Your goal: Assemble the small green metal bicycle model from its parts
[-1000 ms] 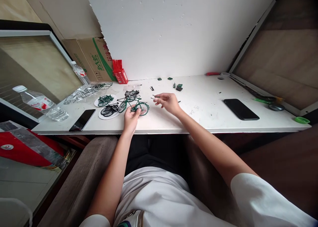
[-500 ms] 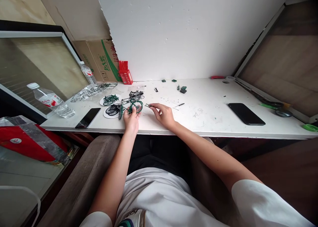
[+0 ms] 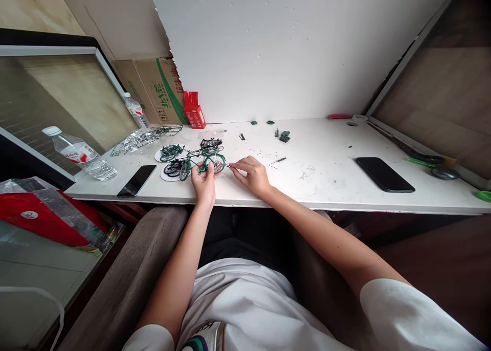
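Note:
A small green model bicycle is held just above the table by my left hand, whose thumb and fingers are closed on its lower frame. My right hand pinches a small, thin part between thumb and fingertips. The tip of that part lies close beside the wheel at the bicycle's right end; whether they touch I cannot tell. Behind and left of my left hand are a green model bicycle and a black model bicycle, both on round white discs, and another black model bicycle.
Right of my right hand lies a thin pointed tool. Small green pieces are scattered farther back. Phones lie at both sides. At the left are water bottles, a red box and part frames.
The bicycle has turned in my left hand, its wheels now showing more side-on. My right hand has brought the small part up to the right wheel; the part now shows as a thin line.

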The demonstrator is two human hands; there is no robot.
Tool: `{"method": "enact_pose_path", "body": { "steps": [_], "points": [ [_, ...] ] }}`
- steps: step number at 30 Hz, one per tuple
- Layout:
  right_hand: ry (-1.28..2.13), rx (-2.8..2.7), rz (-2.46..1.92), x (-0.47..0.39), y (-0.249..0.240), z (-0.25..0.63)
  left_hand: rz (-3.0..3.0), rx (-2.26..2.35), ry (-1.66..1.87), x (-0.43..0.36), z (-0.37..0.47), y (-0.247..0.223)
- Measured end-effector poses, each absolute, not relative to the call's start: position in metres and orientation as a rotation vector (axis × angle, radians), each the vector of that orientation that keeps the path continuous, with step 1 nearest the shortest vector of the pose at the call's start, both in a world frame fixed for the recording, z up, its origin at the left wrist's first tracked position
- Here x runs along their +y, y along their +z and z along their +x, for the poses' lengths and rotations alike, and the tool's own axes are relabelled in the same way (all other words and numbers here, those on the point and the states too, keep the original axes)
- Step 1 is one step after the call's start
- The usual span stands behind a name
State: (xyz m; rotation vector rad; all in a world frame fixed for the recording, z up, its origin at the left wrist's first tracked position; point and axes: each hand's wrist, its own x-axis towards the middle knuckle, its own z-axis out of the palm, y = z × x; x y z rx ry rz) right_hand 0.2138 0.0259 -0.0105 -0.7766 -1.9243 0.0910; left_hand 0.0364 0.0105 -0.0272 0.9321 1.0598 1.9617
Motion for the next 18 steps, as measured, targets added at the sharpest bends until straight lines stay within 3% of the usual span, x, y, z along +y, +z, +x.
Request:
{"method": "enact_pose_path", "body": {
  "steps": [5, 18],
  "points": [
    [0.095, -1.916, -0.774, 0.026, -0.009, 0.215, 0.905, 1.085, 2.052, 0.009, 0.038, -0.025],
    [0.169, -1.931, -0.709, 0.027, -0.013, 0.216, 1.031, 1.071, 1.866, -0.001, 0.041, -0.02]
  ]
}}
